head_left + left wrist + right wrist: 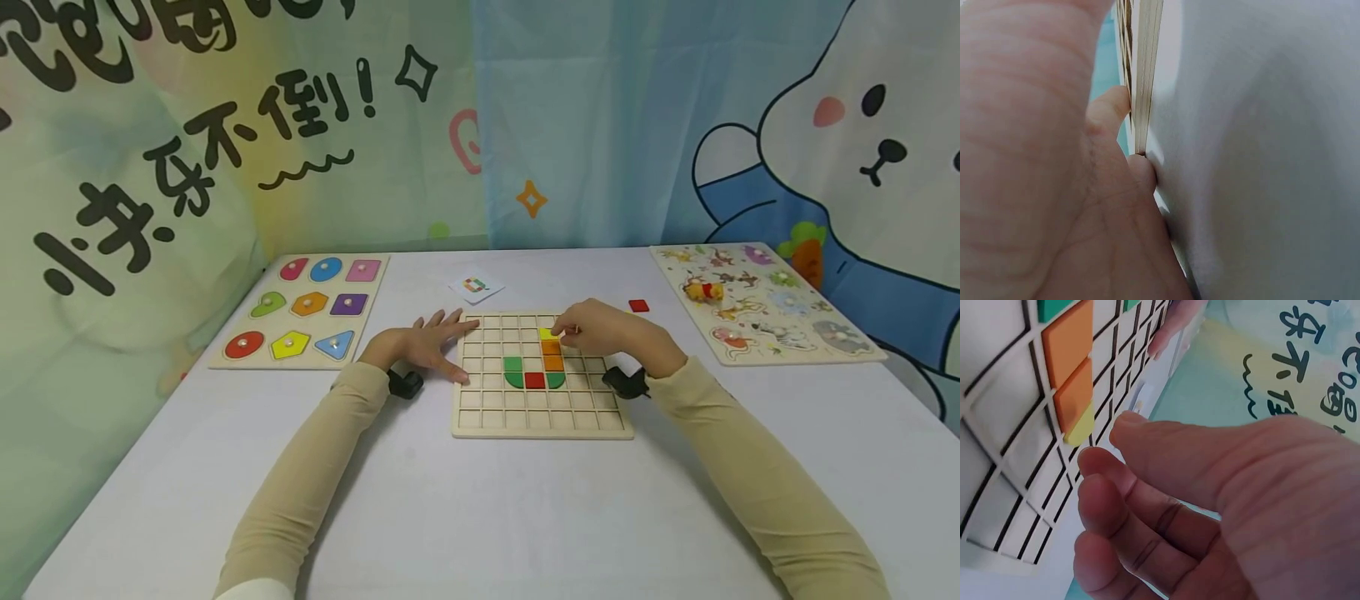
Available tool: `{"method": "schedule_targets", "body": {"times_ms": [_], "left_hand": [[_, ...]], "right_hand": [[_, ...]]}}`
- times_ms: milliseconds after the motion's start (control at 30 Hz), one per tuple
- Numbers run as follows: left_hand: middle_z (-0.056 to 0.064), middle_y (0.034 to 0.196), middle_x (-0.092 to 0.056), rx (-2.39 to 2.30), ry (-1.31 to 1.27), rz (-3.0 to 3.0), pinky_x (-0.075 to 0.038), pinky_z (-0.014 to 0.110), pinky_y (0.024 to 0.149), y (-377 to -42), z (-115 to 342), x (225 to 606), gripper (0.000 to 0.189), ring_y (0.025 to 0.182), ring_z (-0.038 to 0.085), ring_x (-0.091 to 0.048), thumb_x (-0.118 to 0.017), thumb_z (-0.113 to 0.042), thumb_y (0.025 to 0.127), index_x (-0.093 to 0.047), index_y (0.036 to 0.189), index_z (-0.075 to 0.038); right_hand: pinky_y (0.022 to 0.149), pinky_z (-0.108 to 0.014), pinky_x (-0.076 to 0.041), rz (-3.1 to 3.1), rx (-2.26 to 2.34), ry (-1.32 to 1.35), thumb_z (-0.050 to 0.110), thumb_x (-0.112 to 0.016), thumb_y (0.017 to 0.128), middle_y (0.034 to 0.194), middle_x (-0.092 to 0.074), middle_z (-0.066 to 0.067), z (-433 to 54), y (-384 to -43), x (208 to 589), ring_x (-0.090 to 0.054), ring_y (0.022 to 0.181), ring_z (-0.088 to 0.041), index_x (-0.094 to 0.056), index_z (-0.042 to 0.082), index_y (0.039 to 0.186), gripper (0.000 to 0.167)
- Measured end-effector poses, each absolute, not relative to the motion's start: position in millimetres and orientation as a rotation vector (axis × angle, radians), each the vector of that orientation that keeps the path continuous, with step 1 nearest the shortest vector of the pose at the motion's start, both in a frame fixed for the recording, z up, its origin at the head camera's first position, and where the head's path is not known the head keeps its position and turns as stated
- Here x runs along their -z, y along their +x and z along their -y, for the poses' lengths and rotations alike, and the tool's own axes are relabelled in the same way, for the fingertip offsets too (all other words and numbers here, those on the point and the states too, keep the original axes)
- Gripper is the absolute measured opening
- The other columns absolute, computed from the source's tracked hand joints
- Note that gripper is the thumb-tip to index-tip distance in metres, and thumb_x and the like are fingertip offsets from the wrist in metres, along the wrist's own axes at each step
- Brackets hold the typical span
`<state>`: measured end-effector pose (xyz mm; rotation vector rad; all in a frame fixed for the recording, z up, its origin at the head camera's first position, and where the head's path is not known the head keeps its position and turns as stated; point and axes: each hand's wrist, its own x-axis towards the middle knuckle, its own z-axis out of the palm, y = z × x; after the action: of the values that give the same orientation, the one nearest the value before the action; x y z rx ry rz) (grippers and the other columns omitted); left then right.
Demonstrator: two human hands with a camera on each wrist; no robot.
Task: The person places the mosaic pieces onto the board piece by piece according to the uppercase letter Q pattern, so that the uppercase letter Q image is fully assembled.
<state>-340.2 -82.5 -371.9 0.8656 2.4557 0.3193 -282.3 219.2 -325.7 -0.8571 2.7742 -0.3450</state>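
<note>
A wooden grid board [543, 433] lies on the table before me. Within its cells are a yellow piece [1081, 428], two orange squares [1069, 340] in line with it, a red square [535, 381] and several green pieces [513, 364], some with a rounded corner. My right hand [600, 327] hovers just beside the yellow piece; its fingers are loosely bent and the thumb stands apart from them, with nothing between. At the board's left edge rests my left hand [427, 340], fingers spread, thumb and fingertips touching the rim.
Behind the board lies a small pattern card [476, 286]. A loose red square [638, 306] is right of it. A shape puzzle board [225, 350] stands back left, an animal puzzle board [832, 354] back right with a yellow-and-red figure [703, 291] on it. Printed curtains hang behind.
</note>
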Motion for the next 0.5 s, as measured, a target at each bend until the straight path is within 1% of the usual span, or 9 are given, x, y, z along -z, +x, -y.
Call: {"method": "schedule_targets", "body": {"times_ms": [167, 267, 500], "left_hand": [[0.009, 0.164, 0.013, -0.331, 0.860, -2.452, 0.011, 0.056, 0.118, -339.4, 82.5, 371.3, 0.106, 0.149, 0.033, 0.018, -0.071, -0.055, 0.082, -0.004, 0.159, -0.026], [0.009, 0.164, 0.013, -0.338, 0.858, -2.447, 0.012, 0.056, 0.117, -339.8, 82.0, 371.6, 0.107, 0.149, 0.033, 0.019, -0.070, -0.057, 0.081, -0.004, 0.159, -0.026], [0.008, 0.164, 0.013, -0.313, 0.851, -2.448, 0.011, 0.056, 0.118, -339.9, 81.5, 371.6, 0.106, 0.149, 0.033, 0.018, -0.069, -0.057, 0.083, -0.002, 0.159, -0.026]], "right_hand": [[0.088, -0.044, -0.052, -2.779, 0.355, -0.783, 0.007, -0.058, 0.097, 0.108, -0.068, -0.016, -229.6, -287.1, 323.2, -0.060, 0.094, -0.027, -0.066, -0.003, 0.121, 0.028], [0.086, -0.045, -0.052, -2.779, 0.326, -0.746, 0.007, -0.056, 0.097, 0.104, -0.067, -0.016, -239.6, -288.6, 319.2, -0.061, 0.095, -0.029, -0.064, -0.004, 0.122, 0.028], [0.087, -0.047, -0.052, -2.718, 0.221, -0.567, 0.010, -0.060, 0.095, 0.110, -0.063, -0.022, -265.3, -292.9, 310.5, -0.059, 0.097, -0.031, -0.059, -0.007, 0.125, 0.034]]}}
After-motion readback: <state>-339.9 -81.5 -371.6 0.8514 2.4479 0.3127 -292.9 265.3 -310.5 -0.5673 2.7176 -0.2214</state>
